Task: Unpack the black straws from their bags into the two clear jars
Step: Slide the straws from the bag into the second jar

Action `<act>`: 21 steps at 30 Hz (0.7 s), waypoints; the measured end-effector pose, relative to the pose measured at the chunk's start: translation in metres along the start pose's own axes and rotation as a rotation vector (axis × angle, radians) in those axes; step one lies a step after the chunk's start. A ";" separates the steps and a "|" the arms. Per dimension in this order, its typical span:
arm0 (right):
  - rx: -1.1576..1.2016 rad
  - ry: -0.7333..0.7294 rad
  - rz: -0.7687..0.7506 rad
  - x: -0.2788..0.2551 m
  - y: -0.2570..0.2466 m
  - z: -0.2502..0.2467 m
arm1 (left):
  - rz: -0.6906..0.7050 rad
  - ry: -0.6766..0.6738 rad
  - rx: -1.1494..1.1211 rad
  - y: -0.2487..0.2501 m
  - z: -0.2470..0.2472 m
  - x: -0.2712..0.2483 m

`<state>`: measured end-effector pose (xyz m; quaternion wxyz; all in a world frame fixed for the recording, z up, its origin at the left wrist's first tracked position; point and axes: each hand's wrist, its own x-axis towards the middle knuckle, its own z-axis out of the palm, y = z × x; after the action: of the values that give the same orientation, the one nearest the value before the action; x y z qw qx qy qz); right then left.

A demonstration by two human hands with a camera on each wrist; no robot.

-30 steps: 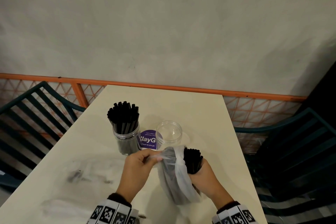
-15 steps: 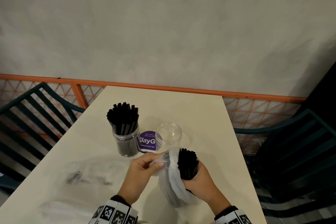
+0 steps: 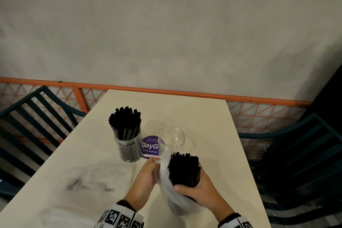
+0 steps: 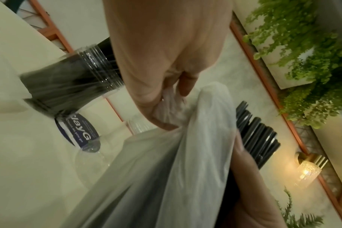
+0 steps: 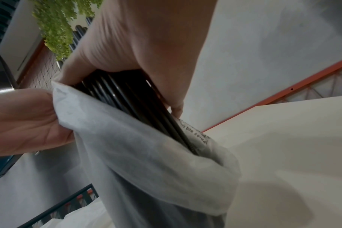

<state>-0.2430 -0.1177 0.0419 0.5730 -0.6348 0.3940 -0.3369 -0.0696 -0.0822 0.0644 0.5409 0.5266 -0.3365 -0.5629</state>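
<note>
My right hand (image 3: 196, 187) grips a thick bundle of black straws (image 3: 184, 169) that stands halfway out of a milky plastic bag (image 3: 172, 196). My left hand (image 3: 148, 174) pinches the bag's upper edge (image 4: 172, 106) and holds it down beside the bundle. In the right wrist view the straws (image 5: 131, 98) run from my palm down into the bag (image 5: 146, 154). Just behind the bundle stands an empty clear jar (image 3: 171, 139). To its left, a second clear jar (image 3: 128, 144) is packed with upright black straws (image 3: 125, 122).
A round purple sticker (image 3: 150, 147) lies on the cream table (image 3: 185, 113) between the jars. An emptied clear bag (image 3: 88, 181) lies at the table's left. Dark green slatted chairs (image 3: 299, 153) flank both sides; an orange rail (image 3: 148, 89) runs behind the far edge.
The straw bundle has risen further out of the bag in my right hand. My left hand has pulled the bag's edge lower along the bundle.
</note>
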 end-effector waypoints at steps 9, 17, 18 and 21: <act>-0.031 0.018 -0.023 0.001 0.004 0.001 | 0.202 0.018 0.338 0.011 -0.008 -0.004; -0.139 -0.080 -0.007 -0.001 0.012 0.002 | -0.153 -0.004 -0.172 -0.009 -0.012 0.006; -0.167 -0.109 0.000 -0.002 0.013 0.002 | -0.181 -0.011 -0.222 -0.010 -0.012 0.006; -0.210 -0.174 0.030 -0.003 0.016 0.000 | -0.156 -0.001 -0.225 -0.011 -0.015 0.004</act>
<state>-0.2464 -0.1154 0.0266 0.5403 -0.7123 0.3853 -0.2285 -0.0577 -0.0812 0.0502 0.5511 0.4868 -0.2295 -0.6377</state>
